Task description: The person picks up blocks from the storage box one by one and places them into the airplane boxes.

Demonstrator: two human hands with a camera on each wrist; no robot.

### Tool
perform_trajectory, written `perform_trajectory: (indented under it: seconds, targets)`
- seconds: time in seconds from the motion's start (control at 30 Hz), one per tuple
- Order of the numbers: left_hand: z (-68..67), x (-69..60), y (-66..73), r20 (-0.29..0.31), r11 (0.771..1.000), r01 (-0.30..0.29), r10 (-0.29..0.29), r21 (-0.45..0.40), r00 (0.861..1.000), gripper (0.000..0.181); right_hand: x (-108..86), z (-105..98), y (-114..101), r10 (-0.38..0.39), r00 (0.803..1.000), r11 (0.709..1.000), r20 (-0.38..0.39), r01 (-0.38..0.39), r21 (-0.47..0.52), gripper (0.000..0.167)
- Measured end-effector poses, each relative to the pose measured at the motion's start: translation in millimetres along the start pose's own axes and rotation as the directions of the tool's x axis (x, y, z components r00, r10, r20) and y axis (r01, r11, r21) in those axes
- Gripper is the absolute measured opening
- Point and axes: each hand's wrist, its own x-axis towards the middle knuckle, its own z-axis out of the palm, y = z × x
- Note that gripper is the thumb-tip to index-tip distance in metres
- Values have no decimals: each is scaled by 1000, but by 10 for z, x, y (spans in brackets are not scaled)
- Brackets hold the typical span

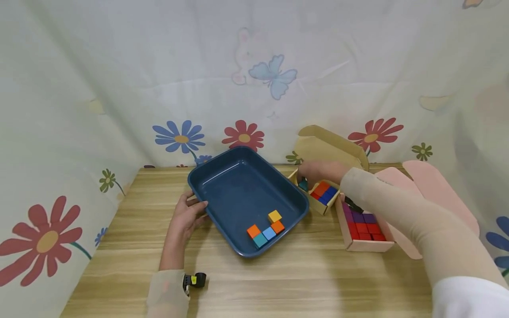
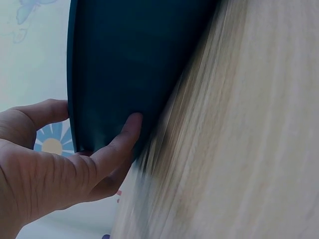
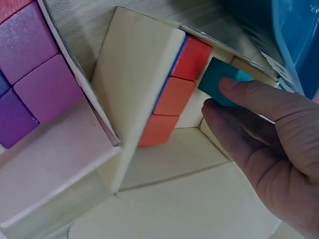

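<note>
My right hand [image 1: 314, 171] reaches into a cream cardboard box [image 1: 317, 204] and pinches a teal cube [image 3: 219, 82] between thumb and fingers. Red, orange and blue cubes [image 1: 324, 191] fill part of that box beside the fingers. On the left, my left hand [image 1: 188, 214] holds the edge of a dark blue tray [image 1: 230, 183]. In the left wrist view, its fingers [image 2: 130, 130] lie against the tray's outer wall and rim. Inside the tray, near its front corner, sit several cubes: orange, teal, light blue and a yellow cube [image 1: 275, 216].
To the right stands a pink box [image 1: 367, 246] with purple and red cubes, its lid [image 1: 441, 194] open. The cream box's raised lid [image 1: 332, 148] leans near the flowered curtain [image 1: 214, 88] behind the wooden table [image 1: 278, 282].
</note>
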Motion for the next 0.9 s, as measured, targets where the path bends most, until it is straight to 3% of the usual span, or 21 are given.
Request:
perform_trajectory:
  seconds: [0.27, 0.5, 0.6, 0.73, 0.9]
  targets:
    - [-5, 11, -3, -4, 1000, -4, 4, -1, 1000, 78, 44, 82, -12, -39, 997, 996, 61, 34, 82, 20]
    - [-1, 4, 13, -8, 1000, -8, 8, 6, 1000, 75, 58, 103, 3, -43, 997, 993, 62, 36, 108, 19]
    - [-1, 4, 8, -6, 1000, -9, 9, 10, 1000, 75, 27, 57, -15, -74, 997, 993, 27, 71, 92, 21]
    - [-4, 0, 4, -8, 1000, -10, 10, 11, 1000, 75, -26, -77, -70, -118, 990, 992, -72, 122, 45, 24]
    - [7, -7, 11, -5, 1000, -6, 6, 9, 1000, 77, -84, -291, -290, -150, 979, 988, -141, 154, 19, 28]
